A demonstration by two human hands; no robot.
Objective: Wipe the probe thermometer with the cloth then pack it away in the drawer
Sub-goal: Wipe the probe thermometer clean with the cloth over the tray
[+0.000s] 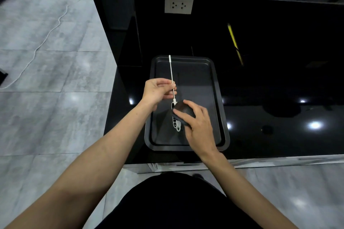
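The probe thermometer [171,72] is white, with a long thin metal probe pointing away from me and a white body with black buttons near me. My left hand [158,91] pinches the probe near its base. My right hand [197,124] holds a dark cloth [184,110] pressed over the upper part of the thermometer's body, hiding it in part. Both are held just above a black baking tray [216,87] on the glossy black counter. No drawer is visible.
The black counter [279,113] runs to the right, with its front edge near my body. A white double socket [178,4] is on the black back wall. A yellow streak [235,42] shows on the counter behind the tray. Grey tiled floor with a white cable [46,35] lies left.
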